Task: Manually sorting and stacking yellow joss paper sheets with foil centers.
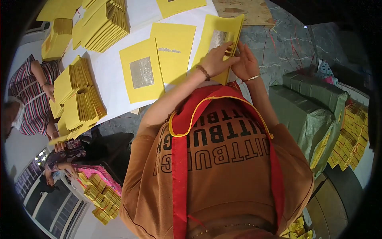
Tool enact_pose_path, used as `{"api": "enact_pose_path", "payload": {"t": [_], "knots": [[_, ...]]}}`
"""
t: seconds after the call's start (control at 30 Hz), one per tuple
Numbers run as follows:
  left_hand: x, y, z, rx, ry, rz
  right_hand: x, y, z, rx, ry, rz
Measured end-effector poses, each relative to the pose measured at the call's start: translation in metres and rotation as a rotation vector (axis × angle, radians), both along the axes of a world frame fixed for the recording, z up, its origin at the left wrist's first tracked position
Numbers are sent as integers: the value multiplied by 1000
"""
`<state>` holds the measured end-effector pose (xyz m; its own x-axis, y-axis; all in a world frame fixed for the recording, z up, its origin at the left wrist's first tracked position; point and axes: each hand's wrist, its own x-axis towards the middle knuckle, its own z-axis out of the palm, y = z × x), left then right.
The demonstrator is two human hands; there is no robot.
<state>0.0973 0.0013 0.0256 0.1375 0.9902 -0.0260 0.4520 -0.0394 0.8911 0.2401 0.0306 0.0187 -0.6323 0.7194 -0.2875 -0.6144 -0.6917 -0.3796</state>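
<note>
A stack of yellow paper sheets (205, 37) with a silver rectangle on top lies at the table edge in front of me. Its right edge is raised and bends upward. My left hand (217, 59) rests across it with fingers spread, partly covering the silver patch. Against the right edge stands my right hand (245, 63), fingers stretched out and palm turned toward the paper. To the left lie another yellow sheet with a silver square (141, 73) and a yellow sheet with a small silver strip (173, 36), the two overlapping slightly.
Fanned yellow paper bundles (104, 26) stand on the white tabletop (113, 85), with more bundles (77, 93) at its left edge. A person in a striped top (34, 93) works there, another person beyond. Green wrapped packages (302, 111) and yellow bundles (350, 135) stand at right.
</note>
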Motion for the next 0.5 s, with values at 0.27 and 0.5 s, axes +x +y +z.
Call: {"api": "enact_pose_path", "payload": {"t": [0.27,0.5], "knots": [[-21,-5,-16,-270,-469,201,-5,-1,-20,26,-98,-13],[-41,-11,-23,-364,-961,371,-5,1,-46,-70,-315,-66]]}}
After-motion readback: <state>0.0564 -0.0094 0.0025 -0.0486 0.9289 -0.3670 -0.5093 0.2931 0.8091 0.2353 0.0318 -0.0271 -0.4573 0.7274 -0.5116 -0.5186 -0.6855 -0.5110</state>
